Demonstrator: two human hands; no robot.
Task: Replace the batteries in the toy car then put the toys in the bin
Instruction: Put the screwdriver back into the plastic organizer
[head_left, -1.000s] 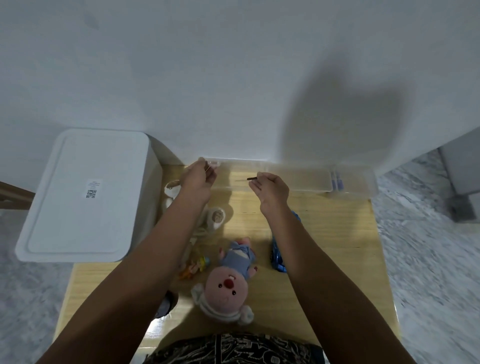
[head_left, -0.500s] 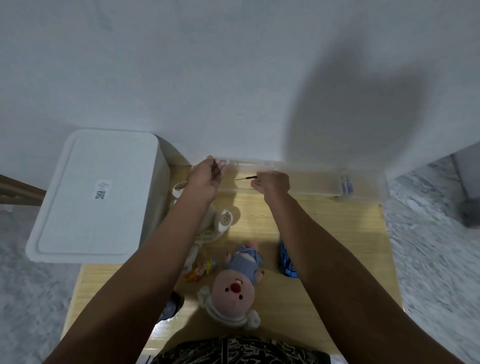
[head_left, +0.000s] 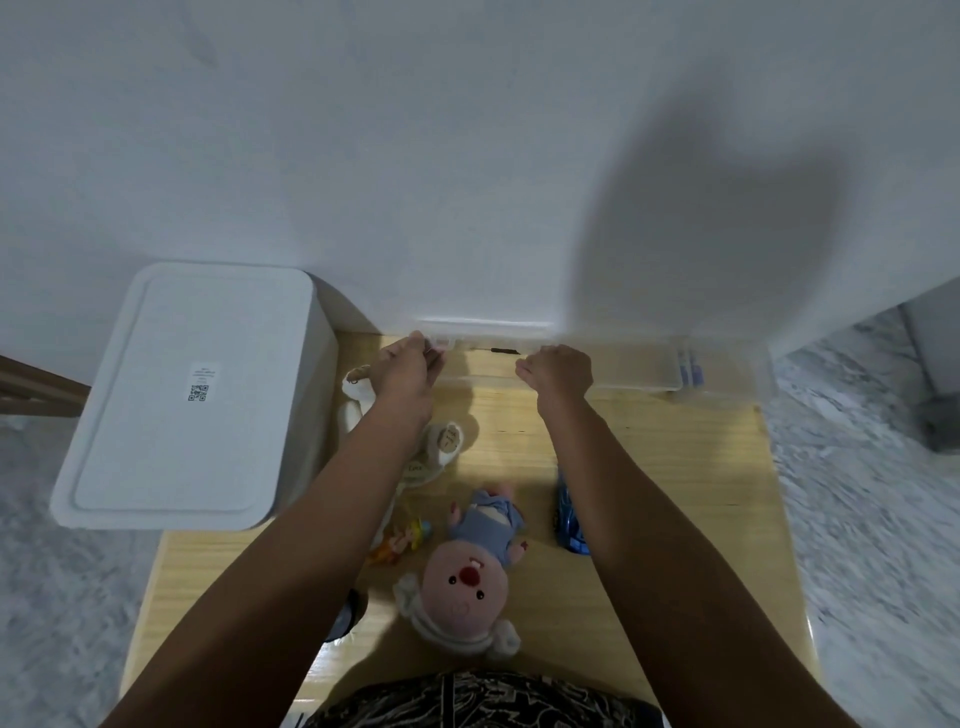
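Left hand: my left hand (head_left: 408, 371) is up at the back of the desk (head_left: 675, 467), fingers pinched on the left end of the clear plastic case (head_left: 613, 366) against the wall; I read it as closed on the case edge.
Right hand: my right hand (head_left: 558, 371) is curled just right of it, fingers tucked under; a thin dark tool (head_left: 501, 351) shows beside it, but I cannot tell whether the hand actually has it.
Toy car: the blue toy car (head_left: 569, 519) is at centre right of the frame, half hidden by my right forearm, not yet opened as far as I can see.
Bin: the white bin (head_left: 176, 395) sits at left, lid on.
Other toys: pink plush doll (head_left: 467, 577) low centre, small colourful figure (head_left: 402, 538) beside it, white plush (head_left: 441, 447) under my left forearm.
Risk, case: pulling one end could tip it and spill the batteries (head_left: 689, 366) at its right end.
Risk, tool: a thin tool could slip and roll off.
Risk, forearm: dragging back could knock the car.
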